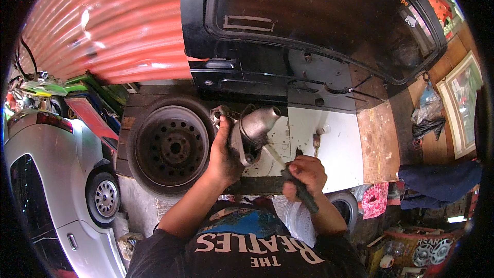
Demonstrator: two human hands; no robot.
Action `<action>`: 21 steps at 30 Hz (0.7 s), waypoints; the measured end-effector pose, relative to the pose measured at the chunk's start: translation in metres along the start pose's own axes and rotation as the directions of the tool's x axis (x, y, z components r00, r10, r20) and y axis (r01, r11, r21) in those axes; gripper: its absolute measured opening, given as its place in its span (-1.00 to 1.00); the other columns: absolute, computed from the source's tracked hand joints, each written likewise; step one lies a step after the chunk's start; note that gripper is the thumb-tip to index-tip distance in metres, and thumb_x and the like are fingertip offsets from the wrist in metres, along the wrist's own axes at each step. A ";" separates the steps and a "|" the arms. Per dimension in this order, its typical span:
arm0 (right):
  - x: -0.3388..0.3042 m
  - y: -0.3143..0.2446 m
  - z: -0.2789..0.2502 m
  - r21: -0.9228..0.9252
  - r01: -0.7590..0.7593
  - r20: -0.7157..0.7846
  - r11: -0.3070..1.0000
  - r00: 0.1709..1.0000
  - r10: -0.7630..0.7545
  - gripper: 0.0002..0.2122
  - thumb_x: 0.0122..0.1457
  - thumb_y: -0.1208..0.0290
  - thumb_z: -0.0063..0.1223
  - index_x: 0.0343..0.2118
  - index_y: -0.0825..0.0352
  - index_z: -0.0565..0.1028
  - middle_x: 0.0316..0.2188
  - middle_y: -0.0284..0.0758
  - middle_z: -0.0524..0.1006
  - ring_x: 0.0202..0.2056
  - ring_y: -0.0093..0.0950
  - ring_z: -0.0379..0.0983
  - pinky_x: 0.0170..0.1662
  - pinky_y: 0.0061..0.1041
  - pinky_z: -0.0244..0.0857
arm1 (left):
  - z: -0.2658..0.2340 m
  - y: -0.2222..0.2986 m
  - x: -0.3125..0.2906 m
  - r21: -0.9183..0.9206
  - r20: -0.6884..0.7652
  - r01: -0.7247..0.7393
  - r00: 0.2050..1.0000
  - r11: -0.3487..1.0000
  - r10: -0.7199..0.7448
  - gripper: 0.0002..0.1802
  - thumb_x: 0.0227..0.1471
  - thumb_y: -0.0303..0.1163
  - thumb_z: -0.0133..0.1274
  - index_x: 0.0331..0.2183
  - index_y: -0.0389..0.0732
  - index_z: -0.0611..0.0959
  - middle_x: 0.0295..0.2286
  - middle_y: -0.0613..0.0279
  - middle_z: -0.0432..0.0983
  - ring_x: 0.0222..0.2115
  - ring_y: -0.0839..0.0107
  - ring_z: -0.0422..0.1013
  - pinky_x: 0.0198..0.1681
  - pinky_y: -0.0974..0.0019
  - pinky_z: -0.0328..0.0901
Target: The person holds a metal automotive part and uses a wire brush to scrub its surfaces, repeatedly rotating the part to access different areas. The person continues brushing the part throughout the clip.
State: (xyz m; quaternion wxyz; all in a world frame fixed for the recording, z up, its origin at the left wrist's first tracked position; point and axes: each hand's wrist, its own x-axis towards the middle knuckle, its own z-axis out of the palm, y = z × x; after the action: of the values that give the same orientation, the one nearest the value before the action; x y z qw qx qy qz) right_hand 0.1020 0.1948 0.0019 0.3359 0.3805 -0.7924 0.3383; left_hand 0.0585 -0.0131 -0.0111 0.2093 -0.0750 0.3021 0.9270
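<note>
A bench [339, 160] spreads beyond both hands. The metal motor part [260, 126] lies against the left hand [225, 157], its tapered end slanting away to the far right. That hand, the nearer, grips its flange side. Ahead and left of the right hand [307, 172], the part faces the pale blade of a tool [303, 190]; whether they touch is unclear. The right fist wraps the dark handle, forearm angled inward. A wheel [170, 144] lies left of the left hand.

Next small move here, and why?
Probably bring the dark-handled tool's tip lightly against the metal part: the left grip holds the part, the right grip has the tool, and its tip sits close, contact unclear.
</note>
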 end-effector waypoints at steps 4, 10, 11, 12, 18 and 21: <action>0.017 0.011 0.000 -0.022 0.008 -0.186 1.000 0.983 -0.012 -0.78 0.05 0.32 0.20 -0.39 0.36 0.44 -0.49 -0.21 0.52 -0.56 -0.28 0.48 -0.50 -0.37 0.37 | 0.007 -0.013 0.002 0.011 0.036 -0.120 0.992 0.993 0.120 -0.04 0.09 0.44 -0.31 0.17 -0.20 0.37 0.07 0.09 0.40 0.07 0.15 0.34 0.20 0.01 0.15; 0.008 0.004 0.005 0.098 -0.018 -0.088 0.995 0.996 0.026 -0.85 -0.01 0.44 0.24 -0.49 0.34 0.46 -0.58 -0.24 0.49 -0.61 -0.27 0.46 -0.60 -0.34 0.33 | -0.004 -0.011 -0.010 0.110 0.053 -0.167 0.985 0.980 0.162 -0.26 0.12 0.10 0.03 0.12 -0.27 0.39 0.00 0.05 0.43 0.01 0.20 0.39 0.08 0.09 0.29; 0.005 0.005 0.006 0.123 -0.149 -0.205 0.981 0.963 0.172 -0.87 -0.02 0.43 0.23 -0.49 0.33 0.48 -0.57 -0.22 0.50 -0.56 -0.25 0.48 -0.54 -0.28 0.35 | -0.007 -0.011 -0.011 0.161 0.033 -0.171 0.985 0.972 0.168 -0.27 0.12 0.09 0.05 0.11 -0.28 0.39 0.00 0.05 0.43 -0.01 0.21 0.41 0.07 0.10 0.30; 0.003 0.006 0.006 0.163 -0.272 -0.315 0.948 0.897 0.312 -0.88 -0.04 0.43 0.22 -0.49 0.32 0.50 -0.56 -0.21 0.52 -0.52 -0.24 0.50 -0.48 -0.22 0.38 | -0.009 -0.011 -0.012 0.213 0.013 -0.172 0.985 0.962 0.174 -0.28 0.12 0.07 0.07 0.10 -0.28 0.40 -0.01 0.06 0.44 -0.02 0.22 0.42 0.05 0.11 0.31; -0.002 0.002 0.000 0.069 -0.267 -0.072 0.961 0.960 0.272 -0.78 0.02 0.35 0.21 -0.33 0.36 0.50 -0.54 -0.16 0.52 -0.48 -0.22 0.50 -0.44 -0.31 0.39 | -0.013 -0.014 -0.015 0.252 0.017 -0.218 0.975 0.943 0.221 -0.35 0.17 -0.06 0.10 0.09 -0.31 0.32 -0.04 0.17 0.39 -0.04 0.38 0.35 0.06 0.24 0.24; 0.004 -0.005 0.008 0.021 -0.073 -0.186 0.997 0.980 0.076 -0.76 -0.05 0.37 0.24 -0.34 0.36 0.49 -0.54 -0.16 0.52 -0.49 -0.24 0.49 -0.47 -0.32 0.38 | -0.018 -0.018 -0.012 0.270 0.006 -0.242 0.968 0.932 0.250 -0.37 0.19 -0.06 0.07 0.09 -0.29 0.32 -0.03 0.17 0.38 -0.02 0.38 0.33 0.08 0.24 0.23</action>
State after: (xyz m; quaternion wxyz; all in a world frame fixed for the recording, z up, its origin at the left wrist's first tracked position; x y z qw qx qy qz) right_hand 0.1018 0.1848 0.0027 0.3929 0.3198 -0.7688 0.3904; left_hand 0.0772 -0.0148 -0.0319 0.0954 -0.0208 0.4351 0.8951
